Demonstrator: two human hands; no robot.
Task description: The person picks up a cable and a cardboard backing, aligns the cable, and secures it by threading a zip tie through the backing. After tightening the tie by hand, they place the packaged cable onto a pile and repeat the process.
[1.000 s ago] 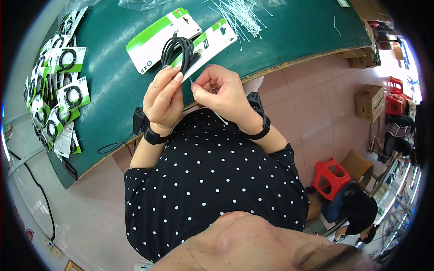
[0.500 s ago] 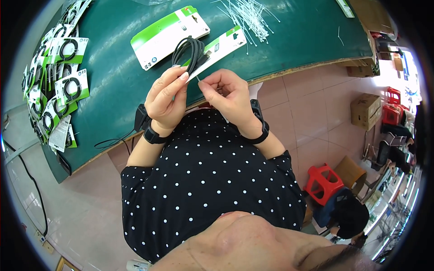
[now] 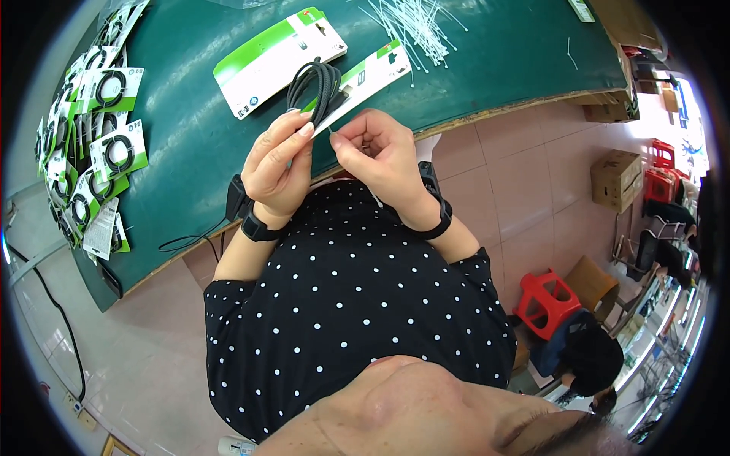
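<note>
At the near edge of the green tabletop (image 3: 487,68), the left hand (image 3: 277,163) pinches a white-and-green card (image 3: 365,80) with a coiled black cable (image 3: 313,82) lying on it. The right hand (image 3: 380,156) is closed, fingertips nipping a thin white tie (image 3: 376,199). I'd judge a steady card and a straight tie end matter most. More ties (image 3: 414,23) lie far right.

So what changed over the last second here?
Little. The right hand moved from beside the left hand up to the card, pinching a thin white tie at its edge. The left hand kept its grip on the card with the coiled black cable. The spare card, tie pile and finished packs stayed put.
</note>
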